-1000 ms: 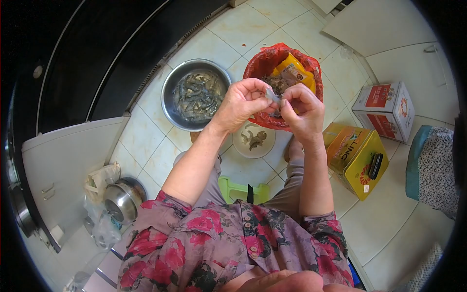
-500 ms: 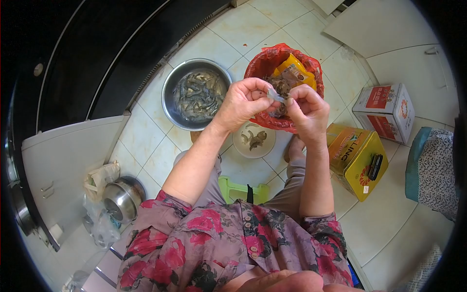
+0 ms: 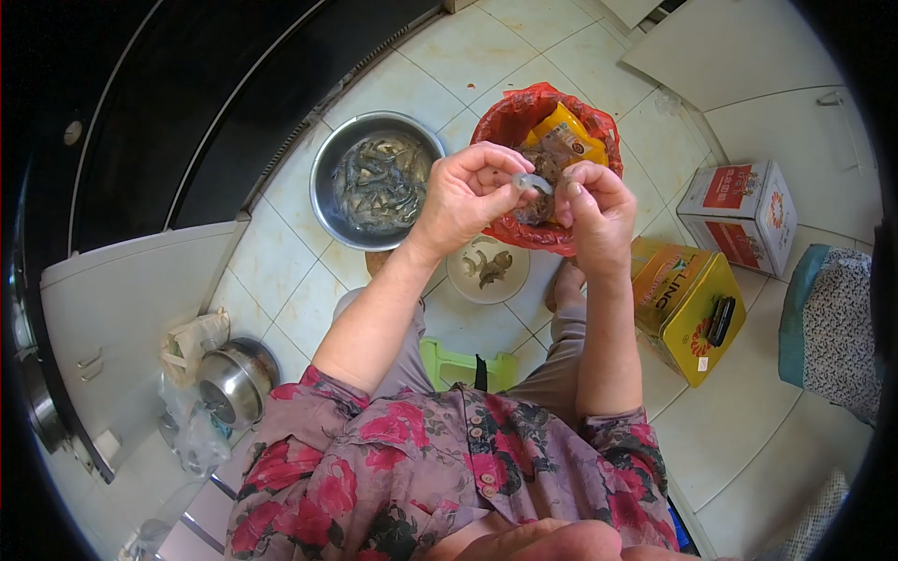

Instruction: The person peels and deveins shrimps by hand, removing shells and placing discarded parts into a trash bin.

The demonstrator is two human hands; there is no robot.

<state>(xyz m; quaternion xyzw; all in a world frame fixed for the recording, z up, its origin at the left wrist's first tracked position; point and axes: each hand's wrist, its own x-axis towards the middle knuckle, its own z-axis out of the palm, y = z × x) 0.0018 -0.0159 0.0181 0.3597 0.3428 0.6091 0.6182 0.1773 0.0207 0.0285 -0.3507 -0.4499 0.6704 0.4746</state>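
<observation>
My left hand (image 3: 468,198) pinches a pale, mostly peeled shrimp (image 3: 533,182) between thumb and fingertips, above a bin lined with a red plastic bag (image 3: 552,245). Close by on the right, my right hand (image 3: 599,210) has thumb and forefinger pressed together, a small gap from the shrimp; whatever is between them is too small to make out. Dark scraps and a yellow packet (image 3: 571,138) lie in the bin. Below my hands, a white plate (image 3: 519,288) holds several shrimp pieces (image 3: 494,270). Unpeeled shrimp (image 3: 379,187) fill a metal basin (image 3: 325,208) on the left.
A green stool (image 3: 505,371) shows between my legs. On the right stand a yellow tin (image 3: 687,313) and a white-and-red box (image 3: 744,210). Metal pots (image 3: 238,379) and plastic bags (image 3: 196,439) are at the left, beside white cabinets (image 3: 131,299). The floor is tiled.
My right hand has come away from the shrimp, slightly to the right. The shrimp now shows curled in my left fingertips, which have shifted a little.
</observation>
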